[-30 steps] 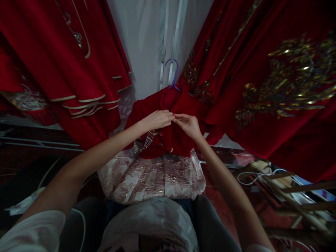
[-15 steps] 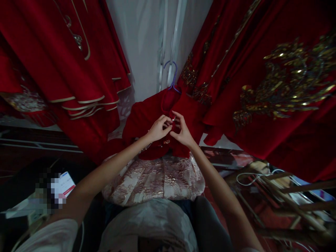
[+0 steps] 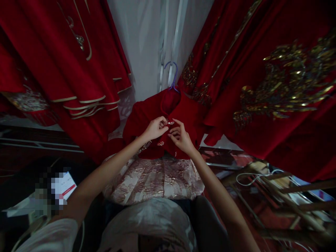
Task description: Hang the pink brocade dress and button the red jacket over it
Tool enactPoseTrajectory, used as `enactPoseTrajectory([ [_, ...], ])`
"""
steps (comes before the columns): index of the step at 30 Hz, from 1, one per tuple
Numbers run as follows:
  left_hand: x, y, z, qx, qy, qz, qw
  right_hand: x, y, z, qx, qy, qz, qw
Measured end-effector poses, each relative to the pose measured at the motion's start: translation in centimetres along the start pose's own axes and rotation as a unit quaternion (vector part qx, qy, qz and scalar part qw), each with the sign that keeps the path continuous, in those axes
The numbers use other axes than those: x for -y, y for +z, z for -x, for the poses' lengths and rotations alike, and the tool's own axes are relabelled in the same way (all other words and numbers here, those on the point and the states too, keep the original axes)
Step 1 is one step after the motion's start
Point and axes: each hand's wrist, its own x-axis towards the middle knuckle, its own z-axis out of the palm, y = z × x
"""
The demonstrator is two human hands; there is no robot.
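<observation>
Beaded clasp [image 3: 170, 123] is met by left hand [image 3: 156, 128], grip unclear; right hand [image 3: 181, 138] is spread, narrowly apart; red cloth [image 3: 189, 111] is bordered by crinkled brocade [image 3: 154, 180] at six o'clock.

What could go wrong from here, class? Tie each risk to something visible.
The small ornament between the hands might be fumbled, since the right-hand fingers look spread. The beaded fringe beside the left forearm could snag on it. Pulling hard on the red garment might shift its purple hanger.
</observation>
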Motion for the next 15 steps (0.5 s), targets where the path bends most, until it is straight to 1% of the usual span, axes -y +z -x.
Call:
enactPoseTrajectory([
  [3, -0.6, -0.1, 0.2, 0.056, 0.003, 0.036, 0.998, 0.4, 0.3, 0.7, -0.007, 0.01, -0.03, 0.999],
  [5, -0.8, 0.1, 0.7, 0.071, 0.013, 0.031, 0.997, 0.8, 1.0, 1.2, -0.019, -0.009, -0.014, 1.0],
  [8, -0.8, 0.6, 1.6, 0.063, 0.013, 0.045, 0.997, 1.2, 2.2, 1.8, -0.051, -0.046, 0.073, 0.995],
  [11, -0.5, 1.3, 2.4, 0.061, -0.004, 0.122, 0.991, 1.5, 2.7, 2.0, -0.067, -0.047, 0.134, 0.988],
  [13, -0.2, 1.8, 2.6, 0.05, -0.013, 0.167, 0.985, 1.7, 2.3, 1.9, -0.064, -0.034, 0.134, 0.988],
  [15, 0.3, 2.2, 2.5, 0.027, -0.021, 0.186, 0.982, 1.8, 1.3, 1.7, -0.065, -0.008, 0.124, 0.99],
])
